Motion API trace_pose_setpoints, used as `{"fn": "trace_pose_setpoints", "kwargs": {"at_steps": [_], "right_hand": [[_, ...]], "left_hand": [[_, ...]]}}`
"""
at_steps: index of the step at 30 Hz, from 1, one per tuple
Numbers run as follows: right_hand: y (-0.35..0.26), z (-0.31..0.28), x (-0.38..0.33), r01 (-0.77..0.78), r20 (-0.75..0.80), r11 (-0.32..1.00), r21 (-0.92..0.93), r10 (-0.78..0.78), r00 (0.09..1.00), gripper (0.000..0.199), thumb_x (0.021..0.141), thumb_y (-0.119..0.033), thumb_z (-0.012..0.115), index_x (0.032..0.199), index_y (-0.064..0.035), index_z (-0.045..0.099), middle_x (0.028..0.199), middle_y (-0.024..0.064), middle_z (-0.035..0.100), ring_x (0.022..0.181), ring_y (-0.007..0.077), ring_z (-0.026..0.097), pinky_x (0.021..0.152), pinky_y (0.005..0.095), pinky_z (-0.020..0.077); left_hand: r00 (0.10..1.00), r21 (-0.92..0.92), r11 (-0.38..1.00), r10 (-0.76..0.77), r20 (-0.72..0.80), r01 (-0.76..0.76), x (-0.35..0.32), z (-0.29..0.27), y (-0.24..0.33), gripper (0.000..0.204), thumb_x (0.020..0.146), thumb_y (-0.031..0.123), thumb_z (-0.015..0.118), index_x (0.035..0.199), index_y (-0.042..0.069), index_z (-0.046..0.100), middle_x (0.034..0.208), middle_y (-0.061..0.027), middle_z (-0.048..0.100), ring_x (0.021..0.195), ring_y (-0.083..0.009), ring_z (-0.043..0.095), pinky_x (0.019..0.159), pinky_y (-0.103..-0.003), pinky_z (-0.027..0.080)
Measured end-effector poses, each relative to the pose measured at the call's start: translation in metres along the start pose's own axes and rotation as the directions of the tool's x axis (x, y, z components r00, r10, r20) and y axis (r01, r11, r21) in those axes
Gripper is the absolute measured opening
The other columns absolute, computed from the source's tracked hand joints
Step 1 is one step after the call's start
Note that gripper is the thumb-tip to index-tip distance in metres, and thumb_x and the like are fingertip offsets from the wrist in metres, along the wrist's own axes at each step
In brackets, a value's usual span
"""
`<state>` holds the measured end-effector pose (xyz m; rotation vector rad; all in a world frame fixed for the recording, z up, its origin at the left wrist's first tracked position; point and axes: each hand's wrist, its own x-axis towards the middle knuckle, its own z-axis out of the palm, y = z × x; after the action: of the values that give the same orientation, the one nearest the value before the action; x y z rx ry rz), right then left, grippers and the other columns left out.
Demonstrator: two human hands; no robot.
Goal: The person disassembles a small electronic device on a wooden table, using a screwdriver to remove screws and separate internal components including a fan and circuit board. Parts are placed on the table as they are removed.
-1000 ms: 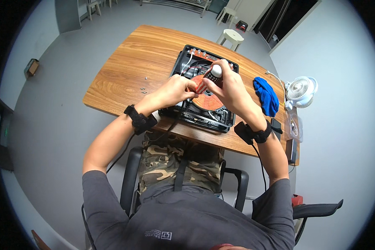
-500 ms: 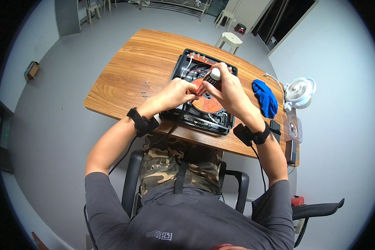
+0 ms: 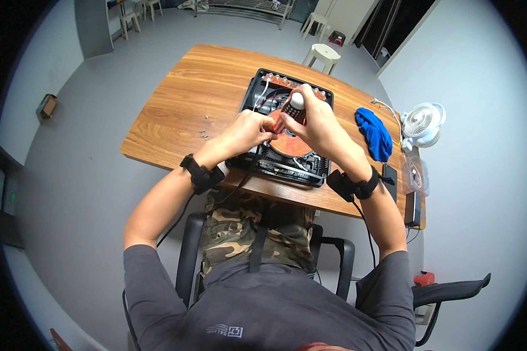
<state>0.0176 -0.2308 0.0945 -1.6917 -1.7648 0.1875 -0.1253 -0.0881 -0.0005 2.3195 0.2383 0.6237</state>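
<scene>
An opened black appliance housing (image 3: 247, 98) lies on the table in front of me, with a round copper-coloured coil (image 3: 291, 146) in its middle. My right hand (image 3: 321, 124) is wrapped round a thick handle-like cylinder (image 3: 297, 103) with a white end, a dark dotted band and red and white stripes; its exact kind does not show. It stands tilted over the coil. My left hand (image 3: 249, 132) is closed, its fingertips pinched at the lower striped part beside the coil. Whatever lies between those fingertips is hidden.
Several small screws (image 3: 204, 136) lie on the wooden table (image 3: 175, 99) to the left. On the right are a blue cloth (image 3: 373, 133), a white fan (image 3: 423, 126), a clear plastic box (image 3: 417, 175) and dark boxes. Thin wires run inside the housing.
The cylinder in my right hand stands a little more upright and has shifted slightly left. My left hand stays at its lower end. The whole view has shifted slightly.
</scene>
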Motion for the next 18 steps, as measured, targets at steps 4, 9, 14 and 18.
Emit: {"fn": "trace_pose_setpoints", "kwargs": {"at_steps": [4,9,14,18], "right_hand": [[-0.007,-0.007,0.004,0.115,0.090,0.979,-0.166,-0.101,0.991,0.044,0.092,-0.036,0.074,0.107,-0.0003,0.054,0.098,0.0221,0.067,0.093,0.0401,0.069,0.076,0.0457,0.0558],[-0.030,-0.010,0.020,0.079,0.035,0.909,-0.410,-0.071,0.997,0.055,0.093,-0.052,0.066,0.099,0.0024,0.064,0.099,0.0211,0.066,0.095,0.0398,0.068,0.078,0.0466,0.0561],[0.001,0.004,0.024,0.194,-0.045,0.912,-0.362,-0.225,0.973,0.038,0.094,-0.031,0.070,0.103,0.0033,0.057,0.101,0.0193,0.060,0.091,0.0393,0.064,0.078,0.0466,0.0525],[-0.006,0.000,0.022,0.200,0.064,0.927,-0.318,-0.190,0.980,0.030,0.099,-0.026,0.061,0.105,0.0028,0.054,0.107,0.0215,0.057,0.092,0.0406,0.064,0.081,0.0465,0.0529]], "left_hand": [[0.999,-0.070,0.996,-0.047,0.025,0.049,-0.002,-0.005,0.013,0.017,0.084,0.010,0.081,0.099,0.003,0.077,0.086,-0.0143,0.076,0.078,-0.0188,0.073,0.072,-0.033,0.056],[0.984,0.082,0.986,-0.155,0.092,0.148,0.003,-0.004,0.003,0.014,0.084,0.009,0.081,0.091,-0.001,0.076,0.085,-0.0096,0.077,0.079,-0.0124,0.070,0.074,-0.031,0.056],[0.989,0.063,0.989,-0.139,0.050,0.135,0.006,-0.003,0.009,0.021,0.085,0.016,0.082,0.095,-0.001,0.075,0.081,-0.0123,0.075,0.072,-0.0155,0.070,0.071,-0.033,0.056],[0.958,0.152,0.955,-0.272,0.087,0.257,0.005,-0.020,0.037,0.031,0.081,0.025,0.086,0.097,0.001,0.074,0.071,-0.0069,0.069,0.064,-0.0136,0.064,0.062,-0.032,0.052]]}}
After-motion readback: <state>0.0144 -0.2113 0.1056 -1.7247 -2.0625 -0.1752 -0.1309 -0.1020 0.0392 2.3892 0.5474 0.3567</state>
